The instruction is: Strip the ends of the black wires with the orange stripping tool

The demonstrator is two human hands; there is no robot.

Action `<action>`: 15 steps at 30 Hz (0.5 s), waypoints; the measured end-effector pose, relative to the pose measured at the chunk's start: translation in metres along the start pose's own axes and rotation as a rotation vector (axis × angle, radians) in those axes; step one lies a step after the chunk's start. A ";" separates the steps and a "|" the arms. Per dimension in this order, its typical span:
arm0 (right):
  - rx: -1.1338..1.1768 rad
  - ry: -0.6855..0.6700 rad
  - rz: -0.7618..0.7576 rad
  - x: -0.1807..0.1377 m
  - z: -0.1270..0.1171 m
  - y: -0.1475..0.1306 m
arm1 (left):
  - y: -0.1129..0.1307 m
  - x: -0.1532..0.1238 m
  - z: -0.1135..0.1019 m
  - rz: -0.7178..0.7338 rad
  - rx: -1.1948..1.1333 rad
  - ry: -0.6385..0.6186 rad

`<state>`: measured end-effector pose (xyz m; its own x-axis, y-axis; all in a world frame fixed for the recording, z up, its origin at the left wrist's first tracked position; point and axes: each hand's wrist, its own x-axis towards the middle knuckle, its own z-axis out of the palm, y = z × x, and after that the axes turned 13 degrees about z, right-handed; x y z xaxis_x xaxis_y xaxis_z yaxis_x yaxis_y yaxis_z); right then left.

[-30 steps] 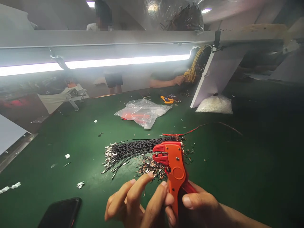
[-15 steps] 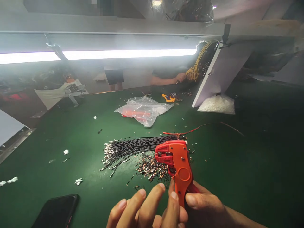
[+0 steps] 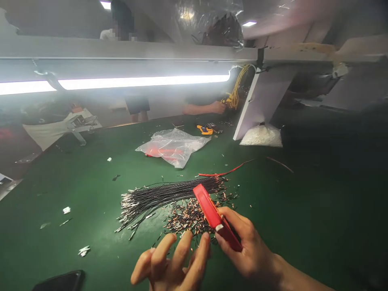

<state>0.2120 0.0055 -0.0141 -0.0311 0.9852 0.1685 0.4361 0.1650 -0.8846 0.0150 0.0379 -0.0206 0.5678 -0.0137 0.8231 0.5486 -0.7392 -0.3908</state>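
My right hand is closed around a red-and-orange wire stripper, which is turned so its narrow red edge faces me. Just left of it, my left hand has bent fingers spread apart; its thumb is hidden, and I see nothing held in it. Beyond both hands lies a heap of short black wire offcuts with copper ends. A bundle of black wires stretches behind the heap, with pale metallic tips at its left end.
A green tabletop carries a clear plastic bag with something red inside, a yellow tool, a tied bag of white pieces, a red strip and a black phone. Across the table is another person's arm.
The wire stripper has turned from showing its orange side to its narrow red edge. My left hand has moved away from its handle. The view has shifted, so the table things appear further left.
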 end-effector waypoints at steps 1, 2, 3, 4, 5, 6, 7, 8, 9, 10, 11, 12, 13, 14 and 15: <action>-0.026 0.017 -0.019 0.002 -0.001 0.000 | 0.000 -0.002 -0.001 -0.077 -0.059 -0.058; -0.041 0.027 -0.033 0.003 -0.003 0.000 | 0.000 -0.004 -0.002 -0.119 -0.124 -0.086; -0.048 0.024 -0.039 0.003 -0.003 0.000 | 0.000 -0.006 -0.003 -0.076 -0.164 -0.094; -0.045 0.004 -0.030 0.004 -0.004 0.000 | 0.000 -0.006 -0.004 -0.081 -0.199 -0.090; -0.026 -0.032 -0.006 0.003 -0.004 0.000 | -0.001 -0.006 -0.004 -0.086 -0.221 -0.071; 0.015 -0.077 0.032 0.002 -0.004 0.000 | -0.001 -0.005 -0.004 -0.100 -0.241 -0.051; 0.090 -0.140 0.085 0.001 -0.004 -0.001 | -0.001 -0.004 -0.004 -0.126 -0.267 -0.039; 0.193 -0.214 0.151 0.000 -0.003 -0.001 | -0.001 -0.003 -0.003 -0.151 -0.299 -0.036; 0.313 -0.289 0.218 -0.001 -0.002 -0.002 | -0.002 -0.002 -0.003 -0.156 -0.337 -0.041; 0.433 -0.358 0.273 -0.002 -0.002 -0.003 | -0.002 -0.002 -0.002 -0.151 -0.375 -0.051; 0.533 -0.411 0.313 -0.002 -0.001 -0.003 | -0.002 -0.002 -0.002 -0.143 -0.407 -0.060; 0.600 -0.445 0.336 -0.003 -0.001 -0.003 | -0.002 -0.002 -0.002 -0.146 -0.429 -0.062; 0.635 -0.465 0.347 -0.002 0.000 -0.003 | -0.002 -0.002 -0.002 -0.162 -0.439 -0.058; 0.656 -0.467 0.348 -0.002 0.000 -0.003 | -0.002 -0.002 -0.002 -0.179 -0.448 -0.050; 0.669 -0.468 0.346 -0.002 -0.001 -0.002 | -0.002 -0.002 -0.002 -0.200 -0.461 -0.045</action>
<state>0.2116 0.0035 -0.0121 -0.4237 0.8784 -0.2212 -0.1231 -0.2978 -0.9467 0.0112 0.0379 -0.0204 0.5106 0.1802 0.8407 0.3267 -0.9451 0.0041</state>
